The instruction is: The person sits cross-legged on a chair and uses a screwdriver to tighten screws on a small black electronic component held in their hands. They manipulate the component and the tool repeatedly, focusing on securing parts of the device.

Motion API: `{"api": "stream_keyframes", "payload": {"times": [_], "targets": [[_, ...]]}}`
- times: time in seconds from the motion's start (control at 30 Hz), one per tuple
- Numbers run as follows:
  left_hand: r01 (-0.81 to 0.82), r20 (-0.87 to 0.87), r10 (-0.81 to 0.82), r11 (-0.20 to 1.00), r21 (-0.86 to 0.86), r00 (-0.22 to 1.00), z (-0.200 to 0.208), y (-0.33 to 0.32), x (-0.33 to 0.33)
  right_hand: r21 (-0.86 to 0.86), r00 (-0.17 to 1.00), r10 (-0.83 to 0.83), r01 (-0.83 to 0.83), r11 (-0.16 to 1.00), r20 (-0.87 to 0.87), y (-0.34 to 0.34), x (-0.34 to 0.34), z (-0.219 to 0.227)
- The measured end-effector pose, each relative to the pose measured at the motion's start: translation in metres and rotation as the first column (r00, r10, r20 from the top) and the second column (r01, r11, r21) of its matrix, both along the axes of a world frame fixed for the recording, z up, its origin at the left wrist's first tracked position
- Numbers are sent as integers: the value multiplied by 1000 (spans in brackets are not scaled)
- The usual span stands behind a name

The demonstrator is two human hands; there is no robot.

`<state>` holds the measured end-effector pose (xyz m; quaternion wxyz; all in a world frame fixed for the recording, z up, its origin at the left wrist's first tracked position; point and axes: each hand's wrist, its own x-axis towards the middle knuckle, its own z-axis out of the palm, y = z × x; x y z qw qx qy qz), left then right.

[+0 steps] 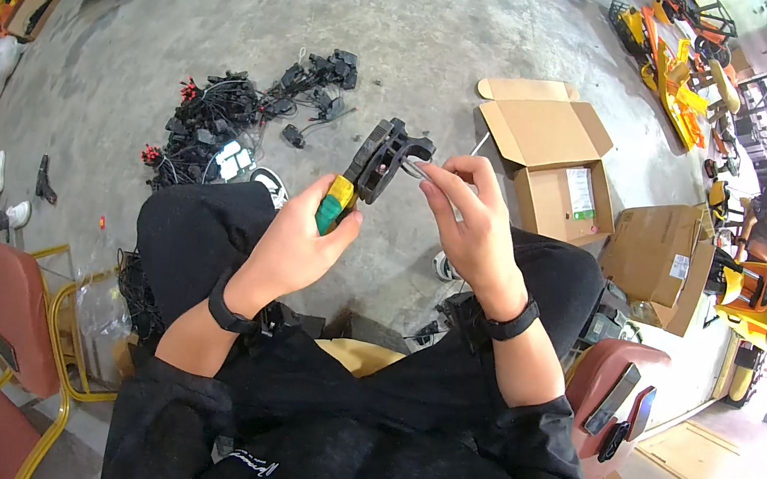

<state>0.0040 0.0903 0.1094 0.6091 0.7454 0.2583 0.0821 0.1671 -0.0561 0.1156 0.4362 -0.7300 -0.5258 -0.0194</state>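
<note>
You did well to keep the black plastic part (385, 157) braced just above your left hand (297, 243) while working at it. That hand was curled shut around the green-and-yellow tool handle (335, 204), the part sitting at the tool's tip. Your right hand (471, 229), just beside the part, pinched a small pale ring (413, 165) between thumb and fingertips, touching the part's edge; steady, close hands suited it.
</note>
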Motion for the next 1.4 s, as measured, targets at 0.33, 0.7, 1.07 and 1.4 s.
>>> {"api": "stream_keyframes", "payload": {"times": [0.33,0.7,1.07,1.4], "targets": [[-5,35,8,996,-90,999,-3,2,-2,43,998,-1,-1,999,56,0,5,-9],[-3,1,3,997,-74,1000,-3,2,-3,7,984,-8,7,1000,177,4,1,-9],[-25,-73,40,981,194,997,1,-5,1,29,999,-37,36,999,17,2,-1,-14],[-57,28,56,998,21,998,-5,-9,6,-18,509,60,-147,989,-859,-4,4,-2]]}}
